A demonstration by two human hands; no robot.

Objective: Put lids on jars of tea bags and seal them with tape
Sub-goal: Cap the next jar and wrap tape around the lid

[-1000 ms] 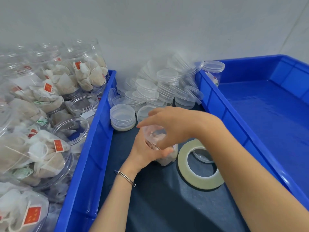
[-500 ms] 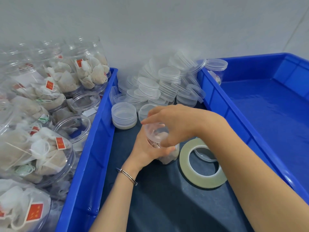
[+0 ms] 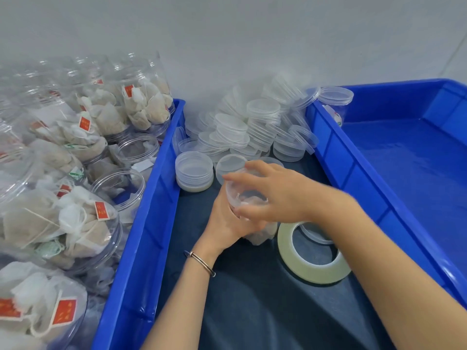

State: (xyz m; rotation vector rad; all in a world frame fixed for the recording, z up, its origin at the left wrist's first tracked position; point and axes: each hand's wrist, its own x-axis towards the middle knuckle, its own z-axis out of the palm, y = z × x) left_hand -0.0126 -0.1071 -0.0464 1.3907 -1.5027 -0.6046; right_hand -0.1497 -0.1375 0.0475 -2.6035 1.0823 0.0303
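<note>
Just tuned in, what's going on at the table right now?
A person is capping a jar of tea bags on the dark mat. The left hand grips the jar's body while the right hand holds a clear lid on its mouth. The tape roll lies flat beside it, untouched. Spare lids are piled behind, and open filled jars wait in the left bin.
</note>
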